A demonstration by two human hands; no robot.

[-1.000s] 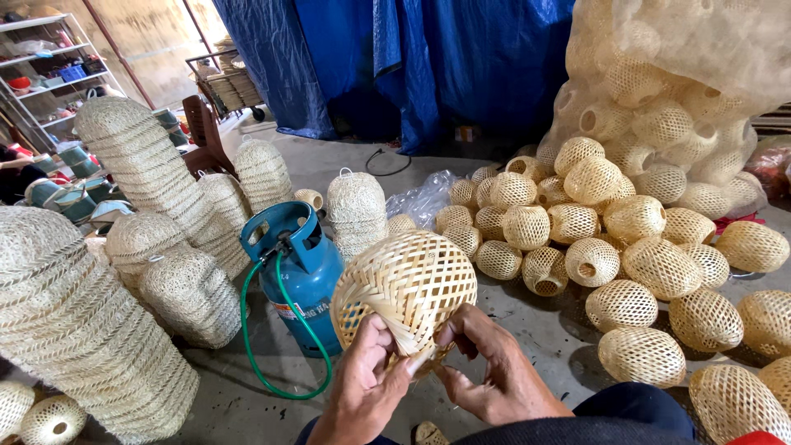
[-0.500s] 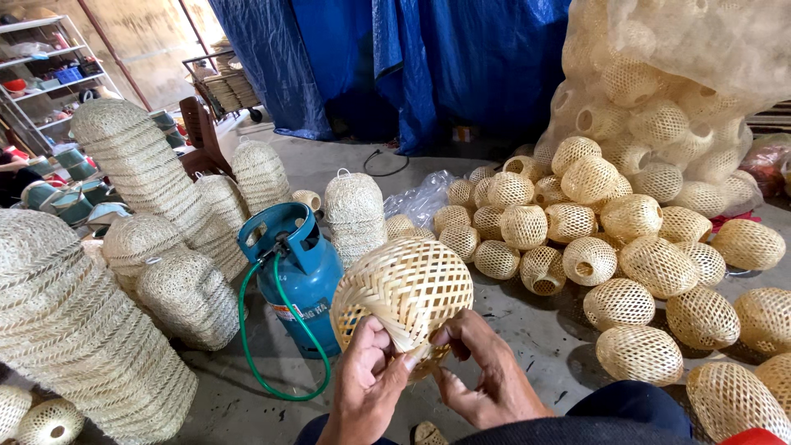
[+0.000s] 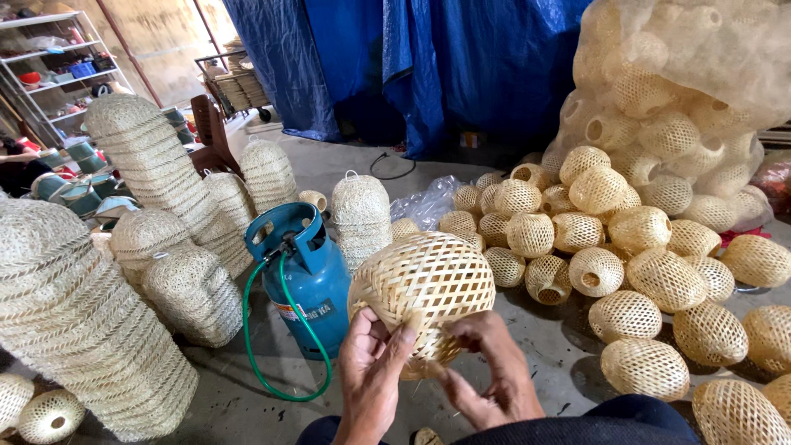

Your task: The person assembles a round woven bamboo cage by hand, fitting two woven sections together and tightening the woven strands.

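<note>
- Stacks of woven shades (image 3: 78,330) occupy the left side of the floor; tall, pale columns of nested pieces, with two small woven balls (image 3: 37,412) at the lower left corner.
- Shelving (image 3: 49,74) with coloured items stands at the far left rear, next to a dark wooden chair (image 3: 210,132).
- Blue gas cylinder (image 3: 309,280) stands upright on the concrete floor (image 3: 527,338), just left of the hands; a green hose (image 3: 268,346) loops from its top down to the floor and back up.
- Left hand (image 3: 371,375) is raised from the bottom edge, its grip clamped on the lower rim of the woven bamboo ball (image 3: 424,292), thumb pressed on the outer weave.
- Woven bamboo ball is held in the air at centre frame, above the floor and just right of the cylinder, open lattice side facing the camera.
- Right hand (image 3: 490,371) has its grip closed on the same lower edge, fingers curled, pinching the weave next to the left thumb.
- Blue tarpaulin (image 3: 461,66) hangs across the rear centre.
- Loose bamboo balls (image 3: 626,255), all of similar lattice weave, lie in a heap on the floor to the right, well apart from the hands.
- Clear sack (image 3: 684,91) packed with further balls rises behind that heap at upper right.
</note>
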